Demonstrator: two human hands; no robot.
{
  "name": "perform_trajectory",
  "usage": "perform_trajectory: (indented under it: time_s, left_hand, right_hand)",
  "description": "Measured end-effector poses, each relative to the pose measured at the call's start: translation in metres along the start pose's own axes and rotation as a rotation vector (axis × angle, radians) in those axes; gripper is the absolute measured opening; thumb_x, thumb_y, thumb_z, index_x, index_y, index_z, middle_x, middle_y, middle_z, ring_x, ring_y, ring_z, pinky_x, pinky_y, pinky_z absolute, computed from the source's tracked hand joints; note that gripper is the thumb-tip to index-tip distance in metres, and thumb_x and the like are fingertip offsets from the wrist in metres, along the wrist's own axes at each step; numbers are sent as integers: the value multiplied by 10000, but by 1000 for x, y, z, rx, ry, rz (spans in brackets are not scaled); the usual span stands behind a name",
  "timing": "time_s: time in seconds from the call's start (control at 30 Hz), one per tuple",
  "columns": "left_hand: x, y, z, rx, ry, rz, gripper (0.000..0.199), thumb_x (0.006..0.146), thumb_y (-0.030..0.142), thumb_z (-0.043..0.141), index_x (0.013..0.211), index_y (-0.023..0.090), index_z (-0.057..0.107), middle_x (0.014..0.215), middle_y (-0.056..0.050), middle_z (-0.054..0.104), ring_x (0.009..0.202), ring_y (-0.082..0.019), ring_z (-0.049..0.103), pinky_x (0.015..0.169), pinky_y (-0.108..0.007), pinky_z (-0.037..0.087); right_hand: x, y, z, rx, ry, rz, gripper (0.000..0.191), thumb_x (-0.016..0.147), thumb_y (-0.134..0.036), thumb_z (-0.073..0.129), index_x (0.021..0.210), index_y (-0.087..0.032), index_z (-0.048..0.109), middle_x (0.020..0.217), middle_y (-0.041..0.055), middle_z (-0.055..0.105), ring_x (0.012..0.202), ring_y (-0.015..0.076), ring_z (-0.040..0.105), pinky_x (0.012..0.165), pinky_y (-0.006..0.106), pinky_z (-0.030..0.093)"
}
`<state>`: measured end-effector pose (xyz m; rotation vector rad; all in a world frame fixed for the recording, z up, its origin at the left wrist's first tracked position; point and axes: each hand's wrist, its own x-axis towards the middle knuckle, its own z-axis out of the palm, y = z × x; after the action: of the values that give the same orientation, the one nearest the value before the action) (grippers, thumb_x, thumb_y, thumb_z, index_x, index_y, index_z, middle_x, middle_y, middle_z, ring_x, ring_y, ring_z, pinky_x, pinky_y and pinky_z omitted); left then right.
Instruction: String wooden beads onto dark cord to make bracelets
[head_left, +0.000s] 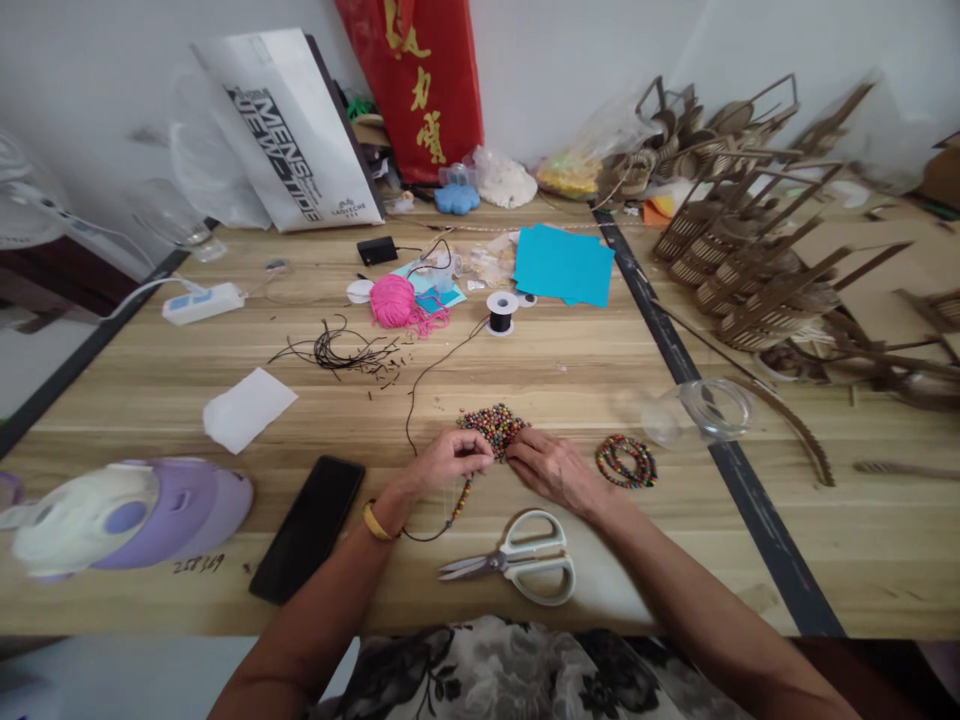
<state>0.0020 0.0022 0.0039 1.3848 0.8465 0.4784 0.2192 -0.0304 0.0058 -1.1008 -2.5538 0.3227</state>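
A pile of small multicoloured beads [495,425] lies on the wooden table in front of me. My left hand [452,457] is pinched at the pile's lower left edge, above a short strand of threaded beads [463,502]; what its fingertips hold is too small to make out. A black cord runs from the strand under my left wrist and up to a white spool [501,315]. My right hand [551,465] rests palm down with its fingers at the pile's right edge. Finished-looking bead loops [626,461] lie coiled to its right.
White-handled scissors [538,560] lie near the front edge, with a black phone [307,528] to the left. Pink yarn [393,301], cut black cords [349,350] and blue sheets [564,264] lie farther back. Clear tubing [716,408] and small woven baskets [739,280] are at the right.
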Motion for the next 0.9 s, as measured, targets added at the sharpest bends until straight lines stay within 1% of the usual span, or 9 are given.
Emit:
perform_trajectory:
  time_s: [0.17,0.27,0.33,0.4,0.5,0.63,0.73,0.9]
  left_hand:
    - [0,-1,0,23,2,30,260,748,362,661,752,111,595,621,7,574,557,-81,498,541,-194,390]
    - [0,0,0,20,-4,22,264,743,366,666,747,112,596,619,7,575,551,-80,496,532,-191,382]
    - [0,0,0,26,-2,24,259,738,361,673,748,112,602,624,5,582,562,-83,503,541,-191,384]
    - [0,-1,-1,31,-1,24,252,737,356,674,751,112,609,627,4,587,568,-84,507,550,-193,390]
    - [0,-2,-1,42,-2,28,229,746,338,662,761,114,616,633,3,588,575,-85,507,557,-193,394]
    - [0,0,-1,59,-9,49,212,750,323,653,756,115,618,630,5,575,576,-84,496,558,-193,388]
    - [0,2,-1,74,-8,52,215,745,324,657,751,113,618,629,7,560,576,-83,484,554,-192,379]
    - [0,0,-1,85,-17,60,218,740,326,657,744,112,615,624,13,543,565,-83,474,550,-198,369]
  right_hand:
    - [0,1,-1,74,40,19,173,952,-201,442,926,-170,610,877,74,596,783,148,571,670,235,427]
    - [0,1,-1,232,113,29,140,938,-198,464,931,-167,601,876,72,617,773,146,577,677,239,439]
    - [0,1,-1,353,180,46,117,921,-197,489,912,-164,601,825,59,623,720,136,566,657,235,439]
    - [1,-1,0,457,219,85,106,903,-209,518,878,-162,610,765,42,619,644,121,539,607,224,425]
    - [2,-6,2,591,212,179,109,877,-240,557,842,-161,623,708,21,605,559,99,493,533,206,391]
    - [1,-8,7,745,171,275,129,852,-278,589,833,-159,631,638,-6,561,521,87,452,494,196,357]
    - [1,-9,9,822,153,306,137,847,-286,592,840,-155,629,615,-17,530,515,83,432,488,194,342]
    - [1,-10,9,873,147,324,145,838,-293,596,837,-151,625,595,-27,506,511,79,416,487,194,329]
